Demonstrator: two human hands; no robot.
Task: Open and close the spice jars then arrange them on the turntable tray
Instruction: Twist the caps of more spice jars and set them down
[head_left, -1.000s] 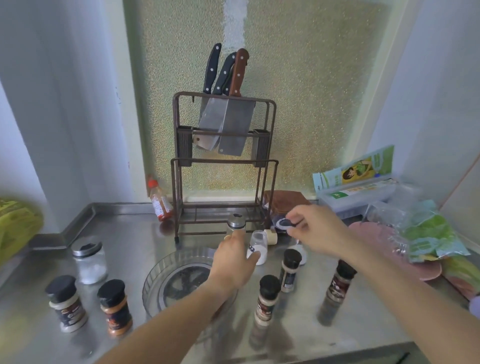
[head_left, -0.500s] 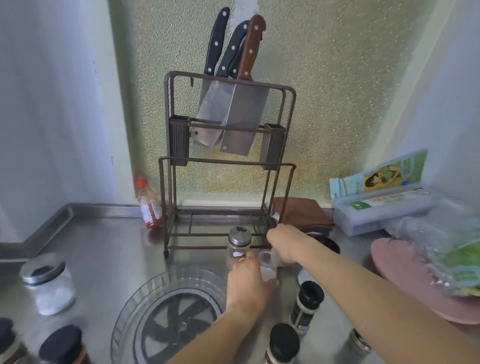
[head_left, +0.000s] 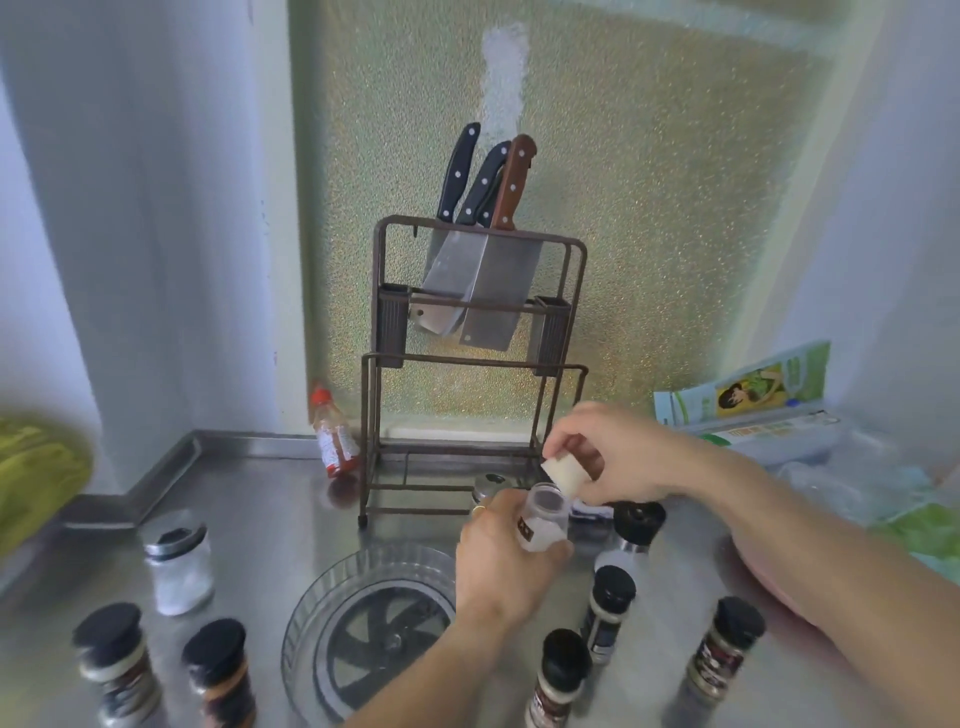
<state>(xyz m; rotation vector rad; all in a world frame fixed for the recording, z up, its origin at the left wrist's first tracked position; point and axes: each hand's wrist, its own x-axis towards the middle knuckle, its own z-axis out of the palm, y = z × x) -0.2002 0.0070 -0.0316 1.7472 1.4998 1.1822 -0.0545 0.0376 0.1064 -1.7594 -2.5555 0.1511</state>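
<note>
My left hand (head_left: 501, 558) grips a small clear spice jar (head_left: 543, 522) with white powder, held above the counter with its mouth uncovered. My right hand (head_left: 608, 457) holds the jar's cream cap (head_left: 562, 473) just above and to the right of the mouth. The clear turntable tray (head_left: 332, 597) with a dark spoked centre sits below my left hand and holds nothing. Several black-capped spice jars stand on the steel counter: two at front left (head_left: 111, 662) (head_left: 221, 670), three at front right (head_left: 558, 678) (head_left: 608, 613) (head_left: 724, 649). A glass jar with a metal lid (head_left: 179, 561) stands left.
A metal knife rack (head_left: 475, 364) with cleavers stands at the back, with a red-capped sauce bottle (head_left: 335, 434) beside it. A black-topped grinder (head_left: 636, 525) and a silver-lidded jar (head_left: 488, 486) are behind my hands. Boxes, plastic bags and a pink plate (head_left: 763, 582) crowd the right.
My left hand lifted the small jar off the counter. My right hand took the cream cap off and raised it. The camera tilted back, so more of the front jars show.
</note>
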